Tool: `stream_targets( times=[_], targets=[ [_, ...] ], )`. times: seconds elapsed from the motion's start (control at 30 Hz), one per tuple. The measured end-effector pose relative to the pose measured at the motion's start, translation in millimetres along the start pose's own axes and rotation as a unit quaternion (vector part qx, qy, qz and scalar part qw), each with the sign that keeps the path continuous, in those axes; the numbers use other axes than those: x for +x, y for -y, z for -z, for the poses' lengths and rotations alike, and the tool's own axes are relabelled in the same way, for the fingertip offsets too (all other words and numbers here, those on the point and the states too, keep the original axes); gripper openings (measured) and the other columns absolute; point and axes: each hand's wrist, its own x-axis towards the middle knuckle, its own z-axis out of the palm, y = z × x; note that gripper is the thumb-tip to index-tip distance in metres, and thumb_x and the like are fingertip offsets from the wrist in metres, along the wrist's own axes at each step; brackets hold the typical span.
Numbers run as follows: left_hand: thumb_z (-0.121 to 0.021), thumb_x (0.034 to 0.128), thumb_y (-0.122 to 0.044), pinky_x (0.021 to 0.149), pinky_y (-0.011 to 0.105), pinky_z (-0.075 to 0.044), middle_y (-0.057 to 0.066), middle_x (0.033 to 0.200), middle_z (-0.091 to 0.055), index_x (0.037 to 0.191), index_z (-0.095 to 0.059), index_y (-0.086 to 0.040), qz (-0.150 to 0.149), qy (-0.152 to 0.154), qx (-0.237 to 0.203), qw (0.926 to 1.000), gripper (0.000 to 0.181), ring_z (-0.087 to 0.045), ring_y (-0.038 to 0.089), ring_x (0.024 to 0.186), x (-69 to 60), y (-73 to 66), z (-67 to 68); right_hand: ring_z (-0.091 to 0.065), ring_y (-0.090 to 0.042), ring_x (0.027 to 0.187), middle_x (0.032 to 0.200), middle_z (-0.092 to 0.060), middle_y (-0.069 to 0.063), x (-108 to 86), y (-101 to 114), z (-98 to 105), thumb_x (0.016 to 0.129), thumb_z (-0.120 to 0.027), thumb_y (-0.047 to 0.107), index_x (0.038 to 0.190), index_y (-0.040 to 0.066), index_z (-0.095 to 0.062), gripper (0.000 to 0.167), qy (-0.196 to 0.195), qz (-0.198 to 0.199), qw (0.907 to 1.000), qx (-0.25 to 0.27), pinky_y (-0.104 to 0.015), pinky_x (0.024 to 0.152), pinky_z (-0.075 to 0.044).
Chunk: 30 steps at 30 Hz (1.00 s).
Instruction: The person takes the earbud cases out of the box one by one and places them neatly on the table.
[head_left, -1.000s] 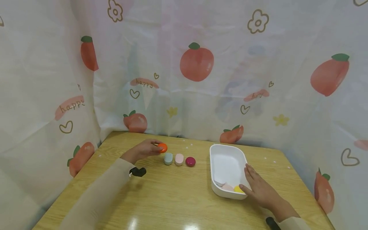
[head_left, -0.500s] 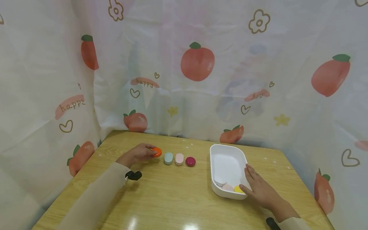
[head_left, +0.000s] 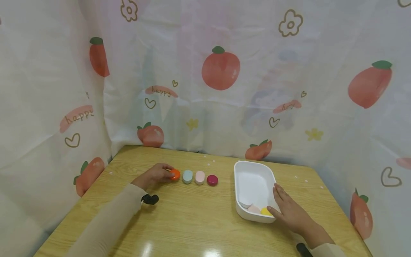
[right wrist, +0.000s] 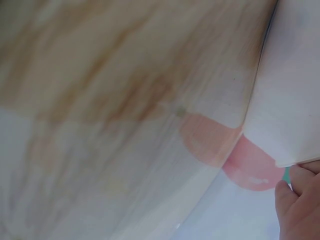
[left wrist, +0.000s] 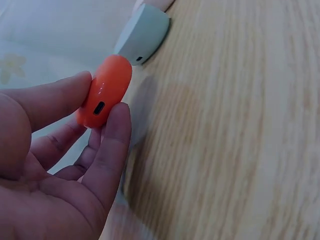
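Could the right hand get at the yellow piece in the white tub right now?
Probably yes. The right hand is at the side of the white tub, close beside the yellow piece, and the open top seems to leave the way free.

The one word that can be read is "happy", in thin brown letters on the printed cloth (head_left: 191, 21). It stands on a middle red patch (head_left: 160, 91) above the far edge of the surface (head_left: 192, 221), near the far left corner, and again on a left red patch (head_left: 75, 117) beyond the left edge. Above the far edge, towards the far right corner, a right red patch (head_left: 287, 106) bears similar lettering, too distorted to read fully.
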Motion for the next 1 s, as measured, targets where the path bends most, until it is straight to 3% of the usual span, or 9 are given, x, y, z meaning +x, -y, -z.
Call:
stream_targets(
  times=[0.2,0.43,0.7,0.8,1.0],
  targets=[
    [-0.065,0.0896,0.006,0.081,0.037,-0.056,0.025,0.119,-0.056,0.127,-0.053,0.012,-0.001,-0.019,0.033,0.9993,0.04,-0.063,0.027,0.097,0.6,7.3,-6.8,-0.015,-0.04,0.143,0.158,-0.013,-0.024,-3.4,2.7,-0.7,0.099,-0.047,0.05,0.147,-0.012,-0.025,0.081,0.008,-0.016,0.9998,0.002,-0.025,0.109,0.001],
    [-0.066,0.0875,0.005,0.072,0.033,-0.057,0.023,0.118,-0.057,0.122,-0.059,0.011,-0.02,-0.048,0.128,0.9904,0.036,-0.063,0.023,0.087,4.6,2.7,-11.2,-0.015,-0.042,0.143,0.157,-0.013,-0.025,-0.8,0.7,-0.7,0.1,-0.047,0.049,0.147,-0.013,-0.023,0.081,-0.001,-0.004,1.0,-0.001,-0.008,0.099,0.011],
    [-0.07,0.0868,-0.002,0.079,0.033,-0.054,0.019,0.116,-0.062,0.119,-0.063,0.008,-0.033,-0.077,0.214,0.9733,0.034,-0.06,0.025,0.098,11.0,0.6,-10.9,-0.014,-0.042,0.143,0.158,-0.013,-0.024,0.4,1.0,0.1,0.1,-0.047,0.048,0.147,-0.012,-0.023,0.081,0.001,-0.007,1.0,0.006,-0.018,0.106,0.006],
    [-0.07,0.0861,-0.003,0.081,0.034,-0.053,0.019,0.114,-0.063,0.118,-0.064,0.009,-0.033,-0.083,0.23,0.9692,0.034,-0.059,0.026,0.098,10.5,0.3,-10.8,-0.015,-0.043,0.142,0.157,-0.013,-0.025,0.4,1.0,0.2,0.1,-0.047,0.049,0.147,-0.013,-0.024,0.081,-0.001,-0.004,1.0,0.004,-0.017,0.105,0.007],
    [-0.069,0.0872,-0.003,0.081,0.033,-0.053,0.02,0.117,-0.061,0.119,-0.063,0.009,-0.03,-0.08,0.228,0.9699,0.034,-0.058,0.025,0.097,8.3,-0.9,-11.7,-0.015,-0.043,0.142,0.157,-0.014,-0.026,0.4,1.2,0.7,0.1,-0.046,0.05,0.146,-0.014,-0.024,0.082,-0.006,0.002,1.0,0.005,-0.009,0.1,0.01]
  ],
)
